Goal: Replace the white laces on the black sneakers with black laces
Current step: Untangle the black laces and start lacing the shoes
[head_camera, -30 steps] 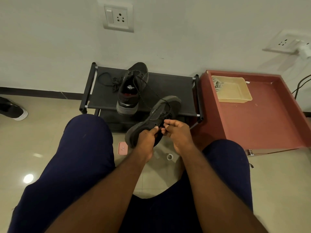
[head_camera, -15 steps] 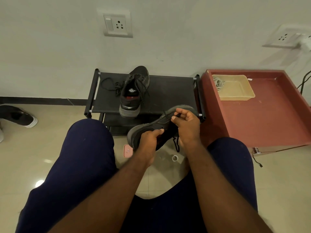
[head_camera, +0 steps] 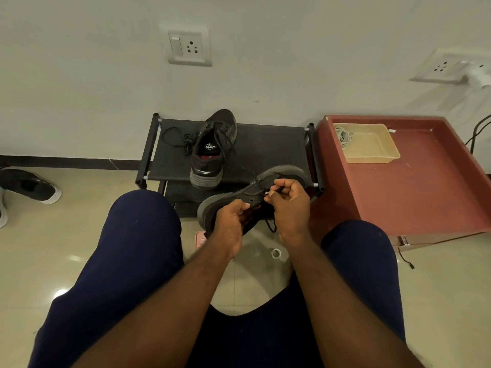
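I hold a black sneaker [head_camera: 281, 173] on its side between my knees, sole turned toward me. My left hand [head_camera: 230, 221] grips its heel end. My right hand [head_camera: 291, 205] pinches a black lace [head_camera: 271, 224] at the eyelets, and the lace's loose end dangles below the shoe. The second black sneaker [head_camera: 212, 150] stands on the black shoe rack [head_camera: 268, 152], threaded with a black lace, with a loose bundle of black lace [head_camera: 183, 140] beside it on the left.
A red cabinet top [head_camera: 414, 187] on the right carries a beige tray [head_camera: 369, 144] with a coiled white cord. On the floor lie a pink object [head_camera: 199, 239], a small white ring [head_camera: 276, 253] and another dark shoe [head_camera: 29, 185] at far left.
The held sneaker has shifted right and up. My right hand moved from beside the left hand up to the shoe's eyelets, and a lace end now dangles below it.
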Action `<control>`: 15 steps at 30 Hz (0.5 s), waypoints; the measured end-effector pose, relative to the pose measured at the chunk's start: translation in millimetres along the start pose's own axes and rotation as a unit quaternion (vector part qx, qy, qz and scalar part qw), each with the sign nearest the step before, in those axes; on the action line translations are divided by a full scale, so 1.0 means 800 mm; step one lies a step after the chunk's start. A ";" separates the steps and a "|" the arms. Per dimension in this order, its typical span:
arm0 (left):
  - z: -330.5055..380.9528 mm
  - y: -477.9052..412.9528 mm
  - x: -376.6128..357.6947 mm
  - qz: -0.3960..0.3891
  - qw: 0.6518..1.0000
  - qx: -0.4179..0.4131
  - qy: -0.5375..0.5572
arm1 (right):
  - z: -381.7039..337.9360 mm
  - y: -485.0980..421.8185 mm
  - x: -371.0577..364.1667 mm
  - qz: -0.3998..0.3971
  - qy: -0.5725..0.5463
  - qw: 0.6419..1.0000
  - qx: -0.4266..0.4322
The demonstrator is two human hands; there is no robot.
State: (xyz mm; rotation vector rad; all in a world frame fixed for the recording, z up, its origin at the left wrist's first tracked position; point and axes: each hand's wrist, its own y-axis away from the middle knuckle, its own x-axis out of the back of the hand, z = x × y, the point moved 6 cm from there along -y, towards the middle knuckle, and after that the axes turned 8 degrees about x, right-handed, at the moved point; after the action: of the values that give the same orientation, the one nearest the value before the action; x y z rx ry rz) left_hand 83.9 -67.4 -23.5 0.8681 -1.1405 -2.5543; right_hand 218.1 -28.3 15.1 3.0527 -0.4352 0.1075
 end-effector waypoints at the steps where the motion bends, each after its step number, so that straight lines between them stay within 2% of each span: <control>1: -0.002 -0.001 0.001 0.005 1.000 0.001 -0.009 | 0.002 0.000 0.000 -0.003 0.013 1.000 -0.002; 8: -0.013 -0.002 0.000 0.019 0.998 0.021 -0.048 | 0.017 -0.012 0.004 0.022 0.092 0.996 -0.006; 15: -0.002 -0.003 0.003 0.036 0.996 -0.010 -0.079 | 0.019 -0.020 0.000 0.006 0.106 0.994 -0.016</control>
State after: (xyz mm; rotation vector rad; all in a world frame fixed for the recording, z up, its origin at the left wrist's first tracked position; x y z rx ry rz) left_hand 82.8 -67.5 -26.8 0.6176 -1.1642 -2.6076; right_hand 223.2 -14.1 -1.0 2.9638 -0.4340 0.4157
